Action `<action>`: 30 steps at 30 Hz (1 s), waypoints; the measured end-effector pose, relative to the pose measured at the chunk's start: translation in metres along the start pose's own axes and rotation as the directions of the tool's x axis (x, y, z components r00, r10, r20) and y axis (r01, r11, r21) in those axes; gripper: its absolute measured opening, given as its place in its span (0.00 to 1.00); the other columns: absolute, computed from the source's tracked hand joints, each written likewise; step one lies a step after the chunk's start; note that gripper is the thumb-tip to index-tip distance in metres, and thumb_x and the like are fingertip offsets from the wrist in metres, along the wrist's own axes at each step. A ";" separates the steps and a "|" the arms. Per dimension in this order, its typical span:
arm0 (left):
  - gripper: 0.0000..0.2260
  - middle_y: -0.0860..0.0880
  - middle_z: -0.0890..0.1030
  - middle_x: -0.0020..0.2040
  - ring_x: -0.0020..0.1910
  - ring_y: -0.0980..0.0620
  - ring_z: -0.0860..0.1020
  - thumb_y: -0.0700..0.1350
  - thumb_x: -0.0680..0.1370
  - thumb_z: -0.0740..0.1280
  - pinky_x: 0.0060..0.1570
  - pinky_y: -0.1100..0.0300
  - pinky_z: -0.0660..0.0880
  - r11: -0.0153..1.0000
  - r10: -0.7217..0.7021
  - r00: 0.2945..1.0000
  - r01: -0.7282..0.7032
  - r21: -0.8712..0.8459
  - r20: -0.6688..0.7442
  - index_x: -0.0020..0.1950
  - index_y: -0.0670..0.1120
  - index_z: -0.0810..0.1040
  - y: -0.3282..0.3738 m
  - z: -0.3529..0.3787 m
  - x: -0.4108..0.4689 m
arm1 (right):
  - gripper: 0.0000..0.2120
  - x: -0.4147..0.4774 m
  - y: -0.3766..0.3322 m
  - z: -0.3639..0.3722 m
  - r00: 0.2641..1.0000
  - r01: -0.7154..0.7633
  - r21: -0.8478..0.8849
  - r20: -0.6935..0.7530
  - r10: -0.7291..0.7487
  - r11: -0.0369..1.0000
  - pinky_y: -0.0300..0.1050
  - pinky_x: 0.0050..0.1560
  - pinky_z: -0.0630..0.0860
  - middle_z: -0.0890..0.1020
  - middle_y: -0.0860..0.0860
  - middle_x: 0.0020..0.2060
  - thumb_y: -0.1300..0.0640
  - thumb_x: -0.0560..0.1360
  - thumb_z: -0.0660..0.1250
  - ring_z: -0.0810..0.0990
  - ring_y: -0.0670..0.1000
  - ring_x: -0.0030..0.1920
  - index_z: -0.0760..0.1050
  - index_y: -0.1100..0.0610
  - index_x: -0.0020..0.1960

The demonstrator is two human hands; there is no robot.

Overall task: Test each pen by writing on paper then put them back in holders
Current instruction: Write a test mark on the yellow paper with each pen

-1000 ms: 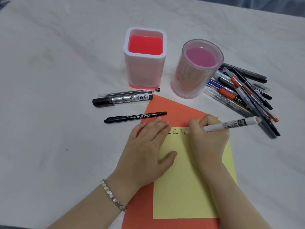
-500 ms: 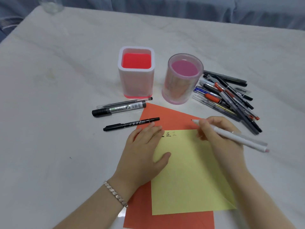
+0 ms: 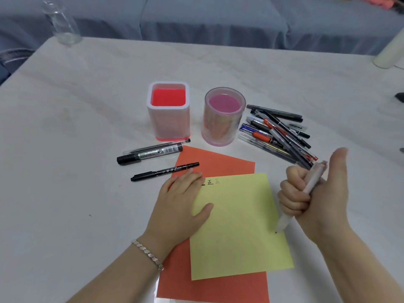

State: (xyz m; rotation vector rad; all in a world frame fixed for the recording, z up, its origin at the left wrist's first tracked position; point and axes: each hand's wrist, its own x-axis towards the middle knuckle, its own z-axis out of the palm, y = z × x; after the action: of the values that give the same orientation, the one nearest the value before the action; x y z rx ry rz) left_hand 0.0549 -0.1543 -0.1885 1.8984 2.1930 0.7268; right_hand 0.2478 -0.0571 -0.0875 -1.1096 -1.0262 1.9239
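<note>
My right hand [image 3: 314,193] grips a white pen [image 3: 311,182] in a fist, thumb raised, tip pointing down over the right edge of the yellow paper [image 3: 238,226]. That sheet lies on an orange sheet [image 3: 209,162] and carries a few written characters near its top. My left hand [image 3: 181,204] lies flat on the yellow paper's left edge, fingers apart. Behind stand a square white-and-red holder [image 3: 168,119] and a round pink holder [image 3: 223,119], both without pens. A pile of several pens [image 3: 282,134] lies right of the round holder.
Left of the papers lie a thick black marker [image 3: 148,153], a clear pen [image 3: 157,146] behind it, and a thin black pen [image 3: 164,171]. A clear glass bottle [image 3: 61,25] stands at the table's far left corner, a white cylinder [image 3: 391,51] at the far right.
My right hand lifted the white pen off the writing, turned it upright in a fist and drew back to the paper's right edge. The camera view tilted up. My left hand stayed put.
</note>
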 end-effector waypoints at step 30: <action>0.08 0.49 0.76 0.37 0.38 0.50 0.66 0.46 0.77 0.57 0.37 0.58 0.60 0.857 0.487 0.861 -0.440 0.268 -0.147 0.54 0.46 0.69 0.037 -0.025 0.027 | 0.07 0.001 -0.010 0.011 0.956 0.293 -0.772 0.242 -0.166 0.564 0.31 0.40 0.74 0.83 0.47 0.33 0.60 0.71 0.71 0.80 0.41 0.35 0.79 0.50 0.36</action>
State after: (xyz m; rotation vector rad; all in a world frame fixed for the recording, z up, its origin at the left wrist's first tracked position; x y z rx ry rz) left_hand 0.0721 -0.1319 -0.1444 2.6392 2.0070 0.8068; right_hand 0.2394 -0.0552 -0.0757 -1.2020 -2.1475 1.3034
